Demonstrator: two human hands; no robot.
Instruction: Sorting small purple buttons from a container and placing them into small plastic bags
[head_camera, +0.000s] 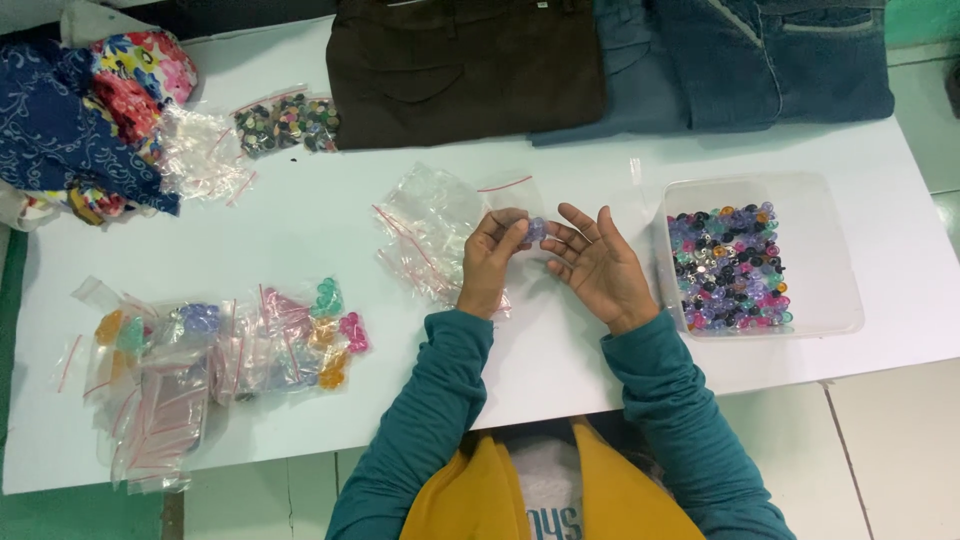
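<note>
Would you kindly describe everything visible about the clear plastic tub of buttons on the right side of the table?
The clear plastic tub is rectangular with rounded corners, lidless and translucent, and it sits flat on the white table, right of the right hand, which does not touch it. Mixed buttons in purple, pink, green, orange and black are heaped against its left side; its right part is bare. Nothing visibly touches it but the table.

empty clear zip bags with red strips (430, 235): heaped just behind and left of left-hand fingers (503, 232) | bag of dark buttons (285, 123): far beyond, left of fingers | filled clear bags, pastel buttons (220, 345): well left, nearer the body than the fingers | clear plastic tub of mixed buttons (830, 250): right of right-hand fingers (580, 228)
</note>
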